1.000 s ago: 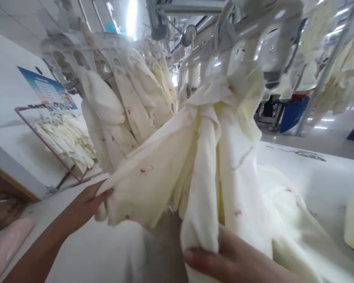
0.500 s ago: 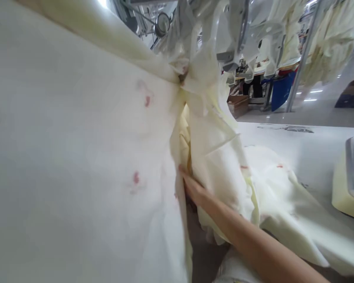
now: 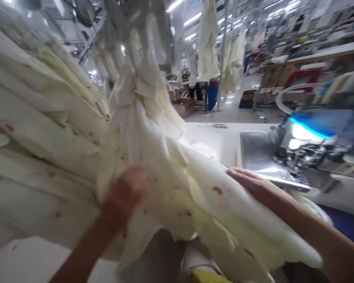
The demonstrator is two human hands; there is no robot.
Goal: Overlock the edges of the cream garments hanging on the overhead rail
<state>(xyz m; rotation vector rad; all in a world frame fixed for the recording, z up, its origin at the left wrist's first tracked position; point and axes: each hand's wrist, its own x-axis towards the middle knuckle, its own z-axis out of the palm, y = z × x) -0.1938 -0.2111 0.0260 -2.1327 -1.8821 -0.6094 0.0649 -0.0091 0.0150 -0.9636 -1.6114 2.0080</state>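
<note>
A cream garment with small red marks (image 3: 171, 157) hangs from clips in front of me and spreads down toward the lower right. Against its middle is my left hand (image 3: 129, 188), smeared by motion, so its fingers do not show clearly. Over the upper edge of the cloth's right part lies my right hand (image 3: 247, 179), fingers stretched out along the fabric. More cream pieces with red marks (image 3: 41, 149) hang in layers at the left.
To the right stands a sewing machine (image 3: 301, 157) with a lit blue-rimmed lamp (image 3: 309, 129) and a metal plate (image 3: 256, 151). A white table (image 3: 227, 135) lies behind the cloth. Farther back are a cardboard box (image 3: 184, 107), a metal pole (image 3: 222, 59) and more hanging garments.
The view has swung right, bringing the sewing machine into sight. The large white panel at left has given way to layered hanging pieces. Both hands now show at the garment, where one arm showed before.
</note>
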